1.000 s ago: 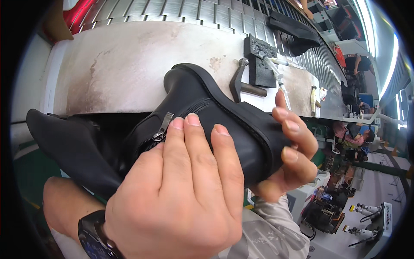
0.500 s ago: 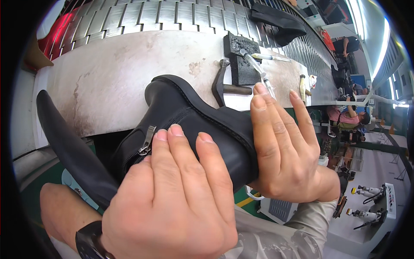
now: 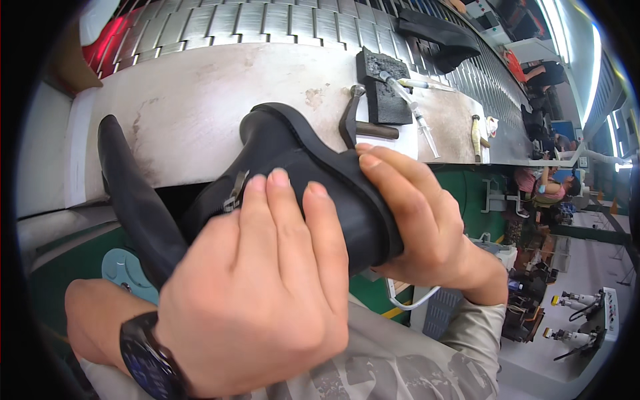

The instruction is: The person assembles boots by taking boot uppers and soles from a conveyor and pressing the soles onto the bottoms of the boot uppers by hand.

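Note:
A black ankle boot (image 3: pixel 360 217) lies on its side across my lap and the worktop edge, its sole edge curving along the far and right side. Its shaft (image 3: pixel 137 200) stretches off to the left, folded open. A metal zipper pull (image 3: pixel 238 188) stands by the open zip, beside my left fingertips. My left hand (image 3: pixel 263 293), wearing a black watch, presses its fingers together on the boot's side; its thumb is hidden. Around the toe end curls my right hand (image 3: pixel 427 230), fingertips on the sole edge and thumb out of sight.
On the pale worktop (image 3: pixel 193 113) lie a hammer (image 3: pixel 377 130), a black block (image 3: pixel 373 67), syringes (image 3: pixel 418 115) and a second hammer (image 3: pixel 476 139). Behind runs a slatted metal conveyor (image 3: pixel 240 23) bearing another black boot (image 3: pixel 440 40). A teal stool (image 3: pixel 123 267) stands lower left; a co-worker (image 3: pixel 547 185) sits far right.
My right hand has gone from raised, spread fingers to a curled grip over the toe. The boot has tilted slightly, and the view has shifted. My left hand stays on its side.

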A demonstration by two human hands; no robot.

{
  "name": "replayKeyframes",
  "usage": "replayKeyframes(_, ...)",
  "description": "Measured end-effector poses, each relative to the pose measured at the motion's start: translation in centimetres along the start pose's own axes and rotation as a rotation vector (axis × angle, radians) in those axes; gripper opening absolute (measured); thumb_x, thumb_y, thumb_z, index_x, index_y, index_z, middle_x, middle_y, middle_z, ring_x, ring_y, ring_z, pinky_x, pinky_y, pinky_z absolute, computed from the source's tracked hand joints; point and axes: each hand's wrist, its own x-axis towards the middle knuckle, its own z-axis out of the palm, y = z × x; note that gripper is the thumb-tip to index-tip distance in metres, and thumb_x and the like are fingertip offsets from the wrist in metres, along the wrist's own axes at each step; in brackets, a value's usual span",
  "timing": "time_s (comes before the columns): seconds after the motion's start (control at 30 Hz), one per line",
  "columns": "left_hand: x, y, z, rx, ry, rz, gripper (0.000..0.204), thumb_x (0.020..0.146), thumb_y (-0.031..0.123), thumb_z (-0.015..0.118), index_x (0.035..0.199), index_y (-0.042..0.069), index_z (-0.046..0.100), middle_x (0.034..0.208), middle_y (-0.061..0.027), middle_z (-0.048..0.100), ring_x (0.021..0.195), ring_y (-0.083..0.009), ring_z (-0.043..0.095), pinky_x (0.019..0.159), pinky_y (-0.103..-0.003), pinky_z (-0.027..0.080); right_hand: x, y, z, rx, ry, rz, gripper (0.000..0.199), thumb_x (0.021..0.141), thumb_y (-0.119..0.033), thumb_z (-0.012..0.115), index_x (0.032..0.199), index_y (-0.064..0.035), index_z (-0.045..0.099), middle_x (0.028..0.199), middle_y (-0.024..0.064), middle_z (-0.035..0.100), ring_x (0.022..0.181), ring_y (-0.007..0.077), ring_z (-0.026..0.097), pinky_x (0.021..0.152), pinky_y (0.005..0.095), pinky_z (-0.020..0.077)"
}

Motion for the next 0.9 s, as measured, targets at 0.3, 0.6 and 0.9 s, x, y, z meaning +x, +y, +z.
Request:
replayKeyframes(0.3,-6.8,-4.4,5.7,-0.07,-0.012,-0.123,0.041,0.089,0.009,0.061,0.127,-0.002,0.069,0.134,-0.0181,0.069,0.129,-0.0326,0.065,0.11,-0.049,0.048,-0.6,-2.4,10.9,0.001,0.249,0.156,0.085,0.069,-0.004,0.09,0.143,0.0105,0.051,0.14,0.0335,0.053,0.127,0.0473,0.059,0.103,0.0473,0.0544)
replayKeyframes(0.6,-17.1,-1.5,11.4,-0.435,0.046,-0.5,0.091,0.087,0.062,0.072,0.149,0.0,0.05,0.154,-0.0251,0.052,0.145,-0.0416,0.049,0.121,-0.062,0.029,-3.4,-3.4,17.0,0.233,0.022,0.026,0.077,0.069,-0.004,0.089,0.139,0.0047,0.058,0.15,0.037,0.042,0.137,0.0547,0.049,0.112,0.0623,0.0444)
replayKeyframes(0.9,-13.8,0.7,14.7,-0.411,0.325,-0.769,0.086,0.078,0.051,0.077,0.145,0.0,0.054,0.148,-0.0186,0.059,0.14,-0.0325,0.055,0.123,-0.059,0.025,1.8,2.8,12.4,-0.162,-0.101,-0.274,0.051,0.079,-0.018,0.083,0.124,0.001,0.07,0.134,0.0189,0.063,0.124,0.0388,0.061,0.114,0.0593,0.0409)
